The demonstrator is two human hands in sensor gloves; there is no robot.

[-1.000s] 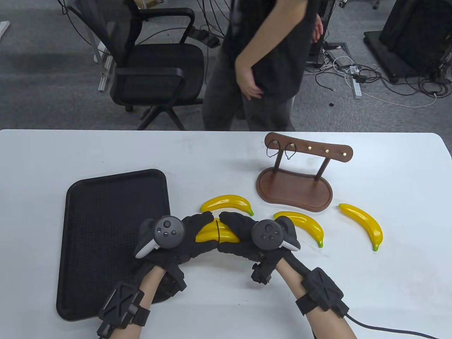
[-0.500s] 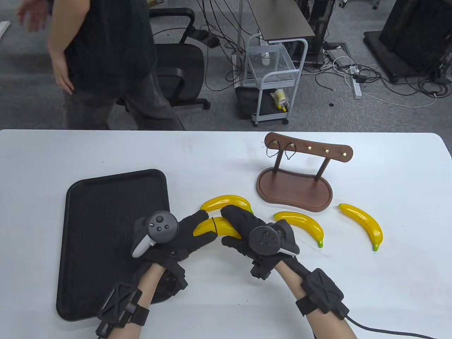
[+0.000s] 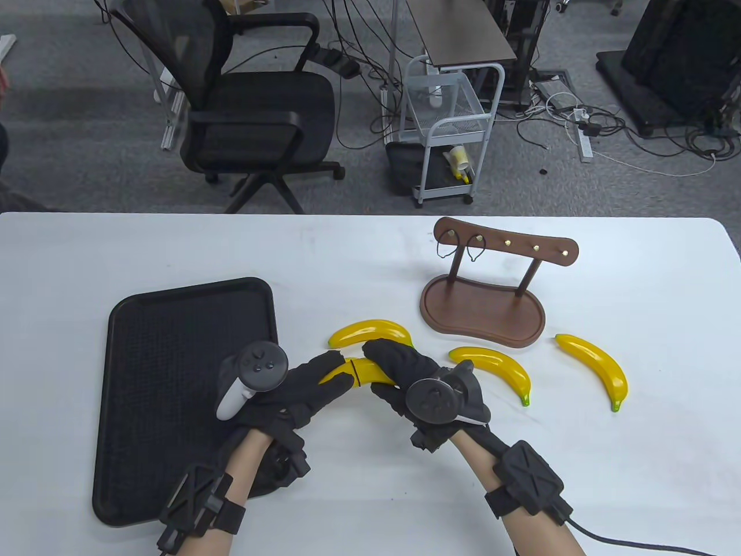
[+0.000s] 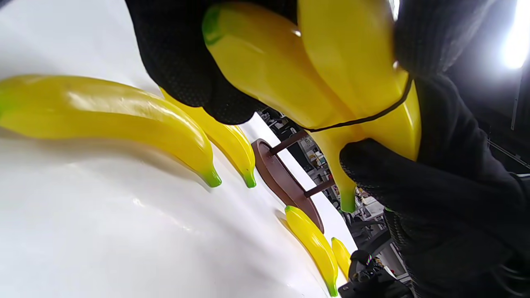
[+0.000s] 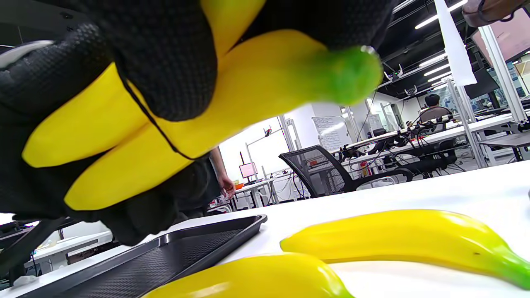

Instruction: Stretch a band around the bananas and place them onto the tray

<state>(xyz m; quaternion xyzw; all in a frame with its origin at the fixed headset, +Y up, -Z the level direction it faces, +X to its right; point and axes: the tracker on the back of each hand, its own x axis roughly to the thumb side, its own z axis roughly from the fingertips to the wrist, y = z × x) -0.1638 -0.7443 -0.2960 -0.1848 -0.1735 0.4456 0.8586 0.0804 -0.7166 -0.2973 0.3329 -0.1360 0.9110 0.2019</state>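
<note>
As seen in the table view, banding step close to finished: thin dark band (image 3: 354, 372) already round the middle of the bundled bananas (image 3: 366, 374). Bundle held between both hands, just right of the black tray (image 3: 173, 324) and not yet over it. Left hand (image 3: 295, 391) curled round the end nearer the tray, right hand (image 3: 405, 370) curled round the other half. Long axis roughly left to right across the view, slightly bowed. Next move, by judgement: carry leftwards over the tray rim and set down flat, both grips kept firm so that the band does not slide off. Three loose bananas (image 3: 498, 370) lying on the white table (image 3: 637, 463), near a wooden stand (image 3: 483, 307) with spare bands on two pegs.

From the left wrist view, two bananas pressed side by side, band (image 4: 360, 120) crossing both and looking tight. Left fingers (image 4: 186, 62) wrapped round the upper part, gloved right hand (image 4: 414, 182) clasping below the band. One green tip (image 4: 348, 203) pointing toward the stand, away from the tray.

From the right wrist view, same bundle (image 5: 124, 145) grasped by the right fingers (image 5: 165, 62), clearly lifted off the table. Band (image 5: 140, 107) seated near the middle. Green tip (image 5: 352, 74) toward the right of this view; tray (image 5: 198, 248) lower and beyond, on the side of the yellow blunt ends.
</note>
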